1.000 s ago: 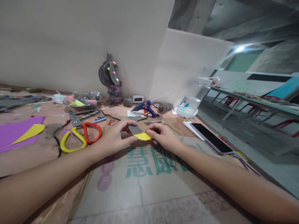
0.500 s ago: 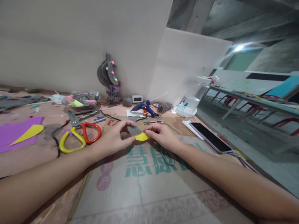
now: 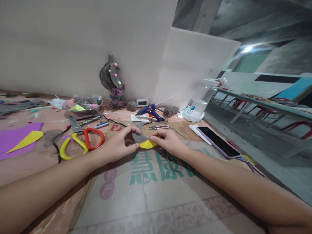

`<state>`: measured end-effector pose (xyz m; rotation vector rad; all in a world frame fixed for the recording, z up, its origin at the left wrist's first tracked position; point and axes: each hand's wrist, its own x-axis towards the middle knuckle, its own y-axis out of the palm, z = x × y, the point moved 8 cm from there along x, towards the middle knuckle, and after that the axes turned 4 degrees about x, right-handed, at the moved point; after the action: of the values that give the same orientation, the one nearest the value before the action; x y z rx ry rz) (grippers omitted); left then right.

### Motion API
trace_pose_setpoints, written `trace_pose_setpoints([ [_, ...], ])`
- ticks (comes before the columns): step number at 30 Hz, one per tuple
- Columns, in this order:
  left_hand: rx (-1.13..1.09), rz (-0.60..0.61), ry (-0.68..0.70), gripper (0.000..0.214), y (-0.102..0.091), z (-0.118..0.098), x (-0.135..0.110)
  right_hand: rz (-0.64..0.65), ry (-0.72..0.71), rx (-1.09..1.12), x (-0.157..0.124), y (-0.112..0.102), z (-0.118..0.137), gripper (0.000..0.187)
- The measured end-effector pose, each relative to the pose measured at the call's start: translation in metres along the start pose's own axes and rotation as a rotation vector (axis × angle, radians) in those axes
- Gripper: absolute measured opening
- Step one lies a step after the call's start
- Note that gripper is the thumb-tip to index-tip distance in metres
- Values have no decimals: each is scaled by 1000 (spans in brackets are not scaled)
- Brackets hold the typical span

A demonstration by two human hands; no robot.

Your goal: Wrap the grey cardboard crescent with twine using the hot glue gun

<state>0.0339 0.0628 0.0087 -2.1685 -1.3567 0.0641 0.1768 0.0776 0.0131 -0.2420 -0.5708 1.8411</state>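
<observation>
My left hand grips a grey crescent-shaped piece between thumb and fingers, just above the cardboard. A yellow paper or felt piece with a curved lower edge lies along the crescent's near side. My right hand pinches the right end of this yellow piece, where it meets the grey one. Thin grey yarn loops on the cardboard below my right hand. Behind the hands are small pink-handled thread snips and a blue glue gun.
Scissors with yellow and red handles lie left, near purple sheets and a yellow cutout. A phone rests at the right edge. Behind stand a plastic jug, a yarn ball and a grey pom-pom decoration.
The yellow piece shows a little more fully between my hands, and the grey crescent's upper tip is plainer. Both hands keep their hold. The view has shifted slightly.
</observation>
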Motion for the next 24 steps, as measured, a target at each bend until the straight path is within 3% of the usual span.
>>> trace_pose_setpoints([
  [7,37,9,-26,31,0,1,-1,9,-3,-20,1,1,-1,24],
  [14,6,34,-26,30,1,-1,-1,108,-70,19,-1,5,3,28],
  [24,7,-16,36,43,-2,-4,1,55,-8,63,0,3,-1,23],
])
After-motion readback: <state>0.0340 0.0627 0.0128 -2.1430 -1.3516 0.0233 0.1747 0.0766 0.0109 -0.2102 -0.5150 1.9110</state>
